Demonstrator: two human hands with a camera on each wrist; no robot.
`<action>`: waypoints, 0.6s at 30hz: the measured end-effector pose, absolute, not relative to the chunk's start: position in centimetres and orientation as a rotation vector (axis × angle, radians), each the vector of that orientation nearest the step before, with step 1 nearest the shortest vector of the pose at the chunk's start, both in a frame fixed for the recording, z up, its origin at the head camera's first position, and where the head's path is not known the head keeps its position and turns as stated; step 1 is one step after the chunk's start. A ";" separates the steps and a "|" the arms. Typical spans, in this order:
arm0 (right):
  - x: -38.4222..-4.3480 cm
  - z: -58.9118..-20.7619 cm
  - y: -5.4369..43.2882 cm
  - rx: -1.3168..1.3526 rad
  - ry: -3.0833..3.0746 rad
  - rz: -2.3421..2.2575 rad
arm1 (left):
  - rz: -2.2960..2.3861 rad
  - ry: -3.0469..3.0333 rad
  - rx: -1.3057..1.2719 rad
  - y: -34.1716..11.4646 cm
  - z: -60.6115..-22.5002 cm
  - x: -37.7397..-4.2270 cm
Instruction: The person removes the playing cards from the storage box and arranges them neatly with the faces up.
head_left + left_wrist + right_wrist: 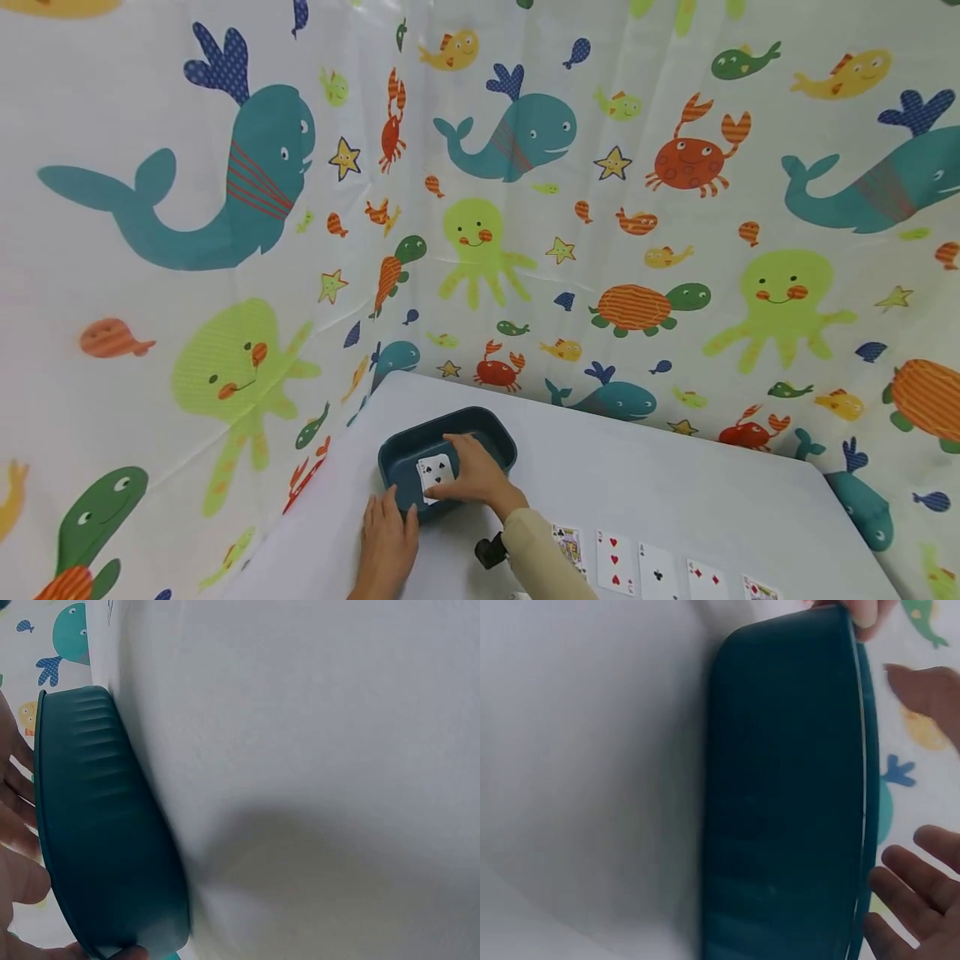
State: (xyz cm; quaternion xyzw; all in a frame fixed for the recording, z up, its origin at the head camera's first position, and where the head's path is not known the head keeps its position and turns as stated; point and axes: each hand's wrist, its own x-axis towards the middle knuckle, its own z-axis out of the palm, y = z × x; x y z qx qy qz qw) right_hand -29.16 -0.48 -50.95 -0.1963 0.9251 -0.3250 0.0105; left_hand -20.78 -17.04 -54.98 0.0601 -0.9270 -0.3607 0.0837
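A dark teal plastic tub (465, 417) stands on the white table, with a few overlapping playing cards (435, 475) face up inside, the top one a spade. Over the tub is my right hand (477, 475), thumb and fingers spread wide apart beside the cards. The right wrist view shows no card between the spread fingers (922, 889) and thumb. My left hand (388, 533) holds the tub's near left corner, with a fingertip against the outer wall in the left wrist view. The tub's high wall hides the cards in both wrist views.
Face-up playing cards lie in a row at the table's front right, among them a three of hearts (615, 562) and a club card (658, 575). A black camera (491, 551) sits at my right wrist. A sea-animal printed curtain (525, 233) stands behind the table.
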 end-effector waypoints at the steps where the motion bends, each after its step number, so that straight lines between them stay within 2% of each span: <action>1: -29.3 -50.9 -0.6 -0.610 2.886 -0.990 | -1.080 -2.774 0.184 -17.0 -55.0 -20.8; 18: -32.8 -53.0 -1.8 -0.571 2.846 -0.787 | -1.076 -2.787 0.211 -17.2 -55.2 -21.7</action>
